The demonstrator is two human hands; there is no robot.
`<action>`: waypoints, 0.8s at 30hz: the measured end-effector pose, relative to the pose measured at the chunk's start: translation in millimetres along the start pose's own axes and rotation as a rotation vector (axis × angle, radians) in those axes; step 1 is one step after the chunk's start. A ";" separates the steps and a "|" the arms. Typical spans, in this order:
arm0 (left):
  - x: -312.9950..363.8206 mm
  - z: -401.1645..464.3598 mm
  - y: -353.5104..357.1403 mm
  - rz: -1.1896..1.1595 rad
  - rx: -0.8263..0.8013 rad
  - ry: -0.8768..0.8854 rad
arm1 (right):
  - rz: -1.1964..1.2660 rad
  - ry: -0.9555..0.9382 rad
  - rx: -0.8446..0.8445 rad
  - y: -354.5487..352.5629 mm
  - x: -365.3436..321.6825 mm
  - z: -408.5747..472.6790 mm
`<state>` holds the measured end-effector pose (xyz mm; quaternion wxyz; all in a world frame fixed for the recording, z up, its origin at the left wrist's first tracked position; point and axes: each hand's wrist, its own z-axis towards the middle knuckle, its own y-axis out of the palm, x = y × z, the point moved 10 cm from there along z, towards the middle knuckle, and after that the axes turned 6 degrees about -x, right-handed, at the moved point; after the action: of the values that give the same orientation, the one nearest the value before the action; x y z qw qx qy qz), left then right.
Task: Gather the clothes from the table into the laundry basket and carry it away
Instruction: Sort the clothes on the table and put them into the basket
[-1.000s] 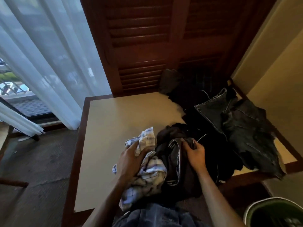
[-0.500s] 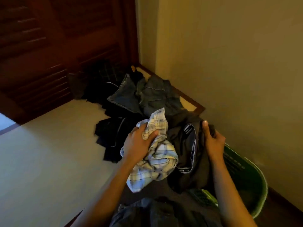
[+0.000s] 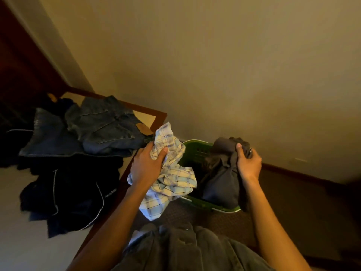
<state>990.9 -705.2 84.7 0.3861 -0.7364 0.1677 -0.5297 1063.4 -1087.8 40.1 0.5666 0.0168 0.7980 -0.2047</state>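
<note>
Over the green laundry basket point(image 3: 197, 151) my left hand point(image 3: 145, 166) pinches the plaid shirt point(image 3: 172, 178) and my right hand point(image 3: 248, 163) clutches a dark garment point(image 3: 220, 180); releasing both grips should come next, then the jeans point(image 3: 105, 124) left on the table point(image 3: 154, 116).

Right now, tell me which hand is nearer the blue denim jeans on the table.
Left. The left hand, gripping the plaid shirt, is beside the blue denim jeans; the right hand is across the green laundry basket.

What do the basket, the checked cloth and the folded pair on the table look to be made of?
Laundry basket: looks like moulded green plastic, with a smooth rim and slotted wall. Checked cloth in the left hand: thin woven fabric, probably cotton, creasing easily. Jeans: blue denim, with visible seams and a tan patch.
</note>
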 end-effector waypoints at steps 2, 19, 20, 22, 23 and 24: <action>8.7 11.0 12.0 0.017 -0.040 0.012 | -0.009 0.035 -0.015 2.8 13.8 2.4; 17.0 68.2 129.4 -0.229 -0.315 -0.266 | 0.298 0.270 0.051 -9.3 99.9 -8.2; 21.8 70.8 132.4 -0.321 -0.326 -0.285 | 0.295 0.270 0.050 -8.3 99.5 -7.3; 29.2 72.6 142.2 -0.534 -0.392 -0.335 | 0.289 0.267 0.042 -5.1 97.3 -7.3; 32.8 69.0 147.7 -0.615 -0.445 -0.363 | 0.284 0.262 0.039 -3.7 95.5 -8.0; 35.1 65.0 151.8 -0.661 -0.495 -0.383 | 0.282 0.255 0.033 -1.8 94.2 -8.6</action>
<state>1088.0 -800.8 -14.8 0.0326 -0.9053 -0.0291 -0.4225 1021.5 -1105.8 -42.7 0.4835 0.1637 0.8496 -0.1326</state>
